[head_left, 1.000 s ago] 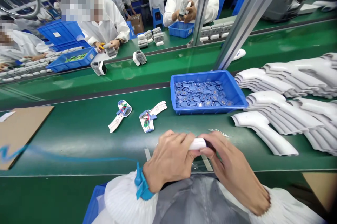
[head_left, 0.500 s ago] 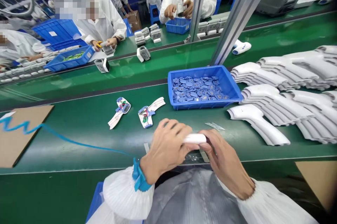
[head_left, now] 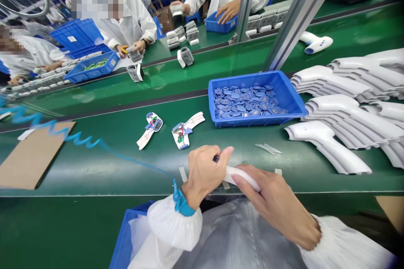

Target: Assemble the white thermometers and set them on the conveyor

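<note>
A white plastic thermometer-gun housing [head_left: 241, 175] is held between my two hands above the near edge of the green bench. My left hand [head_left: 203, 172] is closed round one end, where a small dark part shows by the thumb. Wrapped along the other end is my right hand [head_left: 273, 191], its thumb lying on the white surface. Much of the housing is hidden by the fingers. Beyond my left hand lie two half housings, one [head_left: 150, 129] at left and another [head_left: 183, 135] at right, both with wires and electronics showing.
A blue bin [head_left: 259, 121] holds many blue oval parts. Stacked white gun-shaped shells [head_left: 334, 111] fill the right side, near some thin clear strips [head_left: 268, 148]. A coiled blue cord [head_left: 85, 139] runs leftward from my wrist strap [head_left: 183, 203], over cardboard [head_left: 38, 155]. Co-workers sit opposite.
The housing has turned in my hands and now slopes down to the right. My left hand has closed round its end with the thumb raised. A co-worker opposite has moved a device leftward.
</note>
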The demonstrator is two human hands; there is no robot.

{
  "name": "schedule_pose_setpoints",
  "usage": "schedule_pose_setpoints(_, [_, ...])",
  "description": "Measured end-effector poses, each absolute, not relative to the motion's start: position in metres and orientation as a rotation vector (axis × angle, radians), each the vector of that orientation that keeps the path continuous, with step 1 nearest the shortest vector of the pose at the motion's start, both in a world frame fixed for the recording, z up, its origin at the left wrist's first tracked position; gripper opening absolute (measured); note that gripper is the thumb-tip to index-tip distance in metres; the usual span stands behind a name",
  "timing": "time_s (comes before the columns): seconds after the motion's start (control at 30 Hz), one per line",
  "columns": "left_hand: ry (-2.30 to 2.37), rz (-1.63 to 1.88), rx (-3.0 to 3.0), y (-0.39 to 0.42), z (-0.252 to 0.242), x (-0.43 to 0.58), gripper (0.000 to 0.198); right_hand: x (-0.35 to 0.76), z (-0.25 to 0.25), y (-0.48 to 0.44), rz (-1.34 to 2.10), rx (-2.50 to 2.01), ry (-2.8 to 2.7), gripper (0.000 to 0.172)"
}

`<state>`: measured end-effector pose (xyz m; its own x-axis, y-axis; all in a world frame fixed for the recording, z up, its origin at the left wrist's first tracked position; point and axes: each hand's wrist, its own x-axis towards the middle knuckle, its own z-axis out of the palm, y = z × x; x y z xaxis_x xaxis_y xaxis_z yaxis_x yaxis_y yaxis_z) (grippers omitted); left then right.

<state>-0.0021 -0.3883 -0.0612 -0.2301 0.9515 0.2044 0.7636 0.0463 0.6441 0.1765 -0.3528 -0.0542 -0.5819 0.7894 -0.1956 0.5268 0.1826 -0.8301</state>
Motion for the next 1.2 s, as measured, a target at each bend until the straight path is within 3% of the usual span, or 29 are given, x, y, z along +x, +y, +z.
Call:
schedule_pose_setpoints(0.1, [1.93,1.323,1.586,-0.401,-0.063,-0.004,0.033,0.176,-0.048,-0.346,2.066,-1.572,-1.672,0.057])
schedule_pose_setpoints(0.17, [2.027,1.503,1.336,-0.398,-0.071,-0.002,0.043,0.172,-0.048,-0.345,2.279,-1.542,-1.553,0.058])
schedule_pose_setpoints(0.23, [2.138,1.516,1.119,-0.385,-0.082,0.001,0.05,0.165,-0.053,-0.351,2.028,-1.39,-1.88,0.052])
schedule_pose_setpoints(0.37, [2.262,1.322,1.089,-0.356,-0.095,0.004,0.053,0.151,-0.071,-0.369,0.908,-1.156,-2.58,0.043])
schedule_pose_setpoints(0.43, [2.36,1.268,1.15,-0.35,-0.096,0.005,0.052,0.149,-0.079,-0.372,0.65,-1.109,-2.677,0.044])
schedule_pose_setpoints(0.57, [2.283,1.141,1.49,-0.362,-0.089,-0.004,0.048,0.162,-0.08,-0.357,0.767,-0.996,-2.658,0.038])
schedule_pose_setpoints(0.7, [2.038,0.749,1.728,-0.384,-0.068,-0.054,0.041,0.179,-0.068,-0.327,1.003,-1.067,-2.48,0.033])
schedule_pose_setpoints(0.8, [2.294,0.736,1.326,-0.372,-0.037,-0.119,0.051,0.169,-0.062,-0.311,0.851,-1.096,-2.328,0.039])
schedule_pose_setpoints(0.93, [2.491,0.894,0.968,-0.304,0.005,-0.2,0.051,0.109,-0.064,-0.297,0.559,-0.781,-2.459,0.033])
schedule_pose_setpoints(1.07, [2.45,1.013,0.905,-0.246,0.015,-0.24,0.045,0.034,-0.068,-0.28,0.334,-0.705,-2.828,0.051])
schedule_pose_setpoints(1.2, [2.426,1.013,0.987,-0.261,0.005,-0.233,0.032,0.002,-0.072,-0.269,0.328,-0.878,-2.917,0.027])
